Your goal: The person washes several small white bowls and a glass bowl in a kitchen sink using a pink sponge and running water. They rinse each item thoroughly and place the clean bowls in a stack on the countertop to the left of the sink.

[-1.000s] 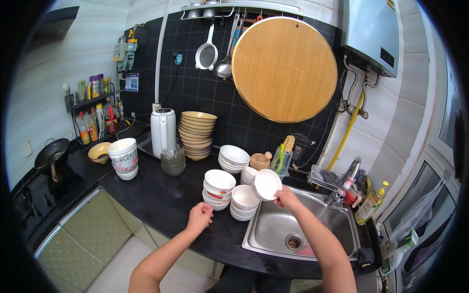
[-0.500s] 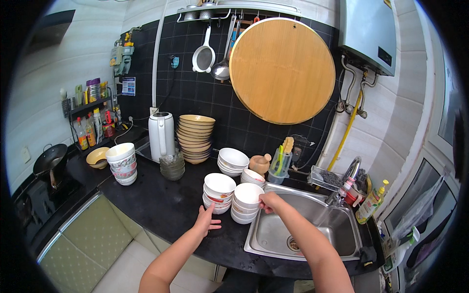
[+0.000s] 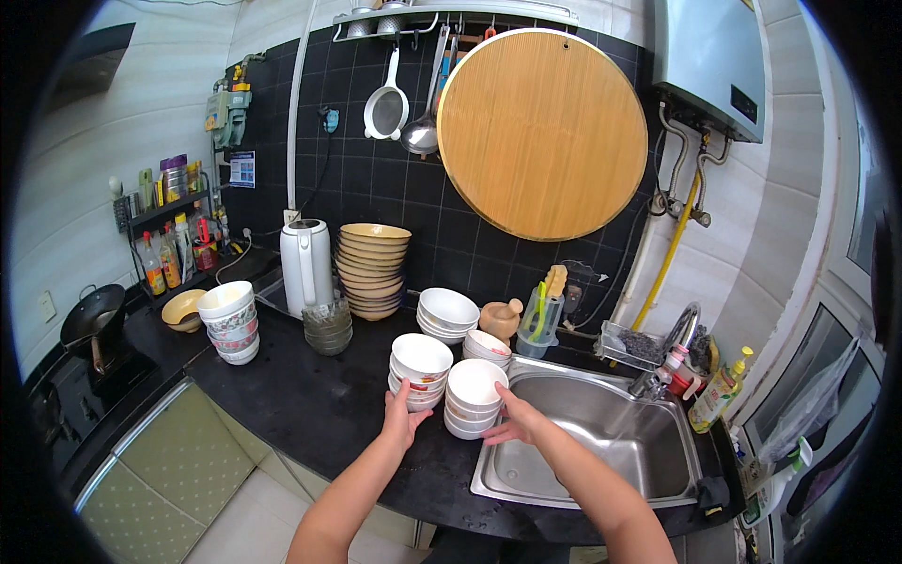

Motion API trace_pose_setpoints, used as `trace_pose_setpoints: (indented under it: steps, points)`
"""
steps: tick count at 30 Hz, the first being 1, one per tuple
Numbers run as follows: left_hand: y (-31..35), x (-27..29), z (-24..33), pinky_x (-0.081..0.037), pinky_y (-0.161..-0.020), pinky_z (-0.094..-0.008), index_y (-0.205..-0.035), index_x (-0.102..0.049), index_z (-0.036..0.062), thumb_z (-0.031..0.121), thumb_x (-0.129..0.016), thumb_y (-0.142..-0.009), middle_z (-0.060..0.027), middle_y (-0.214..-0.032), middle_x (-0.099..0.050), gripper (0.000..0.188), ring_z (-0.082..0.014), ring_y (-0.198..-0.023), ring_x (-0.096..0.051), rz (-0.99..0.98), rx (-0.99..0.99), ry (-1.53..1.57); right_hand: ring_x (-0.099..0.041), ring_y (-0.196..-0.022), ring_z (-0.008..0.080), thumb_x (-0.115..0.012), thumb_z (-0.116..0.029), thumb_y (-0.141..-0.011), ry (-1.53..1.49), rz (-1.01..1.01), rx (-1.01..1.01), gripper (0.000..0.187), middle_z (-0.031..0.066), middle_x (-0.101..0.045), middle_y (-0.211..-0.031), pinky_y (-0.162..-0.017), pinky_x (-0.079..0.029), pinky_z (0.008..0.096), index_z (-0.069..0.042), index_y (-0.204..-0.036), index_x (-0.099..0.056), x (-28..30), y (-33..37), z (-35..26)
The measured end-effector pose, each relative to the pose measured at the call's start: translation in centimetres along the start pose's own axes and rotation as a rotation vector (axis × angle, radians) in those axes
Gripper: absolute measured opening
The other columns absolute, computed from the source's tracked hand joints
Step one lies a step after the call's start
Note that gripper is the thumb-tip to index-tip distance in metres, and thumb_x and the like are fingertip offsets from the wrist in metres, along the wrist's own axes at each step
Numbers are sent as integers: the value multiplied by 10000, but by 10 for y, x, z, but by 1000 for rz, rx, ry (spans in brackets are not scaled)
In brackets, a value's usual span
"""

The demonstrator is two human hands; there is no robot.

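Observation:
Two stacks of white bowls stand side by side at the counter's front, left of the sink. Against the front of the left bowl stack (image 3: pixel 421 357), which has red patterns on its lower bowls, rests my left hand (image 3: pixel 404 418), thumb up and fingers stretched out. My right hand (image 3: pixel 519 418) lies along the right side of the plain right bowl stack (image 3: pixel 474 385), thumb high and the other fingers low, spread apart. Neither hand wraps round a bowl. Just behind are a smaller bowl stack (image 3: pixel 487 346) and a wider white bowl stack (image 3: pixel 447 310).
A steel sink (image 3: pixel 601 498) lies right, under a faucet (image 3: pixel 672 357). Behind stand a wooden mortar (image 3: pixel 500 320), a utensil holder (image 3: pixel 537 329), tall tan bowls (image 3: pixel 373 273), glass bowls (image 3: pixel 327 331) and a white kettle (image 3: pixel 306 268). Patterned bowls (image 3: pixel 231 324) stand left; a wok (image 3: pixel 92 315) is farther.
My right hand has shifted from the right stack's rim down along its side, its fingers now spread. My left hand has turned upward and come against the left stack's front.

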State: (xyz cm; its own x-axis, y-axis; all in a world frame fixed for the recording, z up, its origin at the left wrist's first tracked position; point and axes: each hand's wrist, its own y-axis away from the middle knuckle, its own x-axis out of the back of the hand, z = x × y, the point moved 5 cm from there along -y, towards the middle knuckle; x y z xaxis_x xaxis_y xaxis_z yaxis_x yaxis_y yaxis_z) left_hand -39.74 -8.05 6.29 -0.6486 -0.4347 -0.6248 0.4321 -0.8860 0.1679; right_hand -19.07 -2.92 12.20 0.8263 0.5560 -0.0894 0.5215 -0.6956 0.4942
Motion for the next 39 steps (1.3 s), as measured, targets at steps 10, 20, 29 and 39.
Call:
trace_pose_setpoints:
  steps: [10,20,29,39]
  points:
    - [-54,-13,25,-467,-769,-453,-1287,-249,57,444,-475,-806,-183,-1284,-340,658,-357,-1066,-453,-132,160,-68,-476,-1001,471,-457,-453,-824,-177,-68,91,777,141,-59,-1401,-775,-470,471,-73,-1353,-33,-26,-19,8]
    - [-97,-27,24,-411,-865,-475,-1292,-252,45,408,-424,-807,-187,-1274,-362,630,-337,-1121,-430,-266,172,-46,-517,-950,439,-459,-460,-816,-137,-88,104,743,141,-144,-1375,-748,-475,447,-77,-1340,-97,-34,-31,0]
    - [-118,-33,16,-356,-935,-468,-1312,-220,31,398,-420,-833,-178,-1325,-310,636,-320,-1183,-369,-384,208,-58,-538,-929,423,-466,-493,-809,-119,-69,107,772,157,-184,-1363,-738,-486,431,-65,-1340,-104,-40,-40,-5]
    - [-61,14,43,-462,-760,-375,-1329,-205,6,679,-377,-754,-217,-1282,-362,902,-310,-951,-544,-174,221,-601,-538,-898,340,-436,-560,-800,-88,-63,81,697,88,-282,-1326,-721,-464,377,-235,-1341,-141,-56,-51,-10]
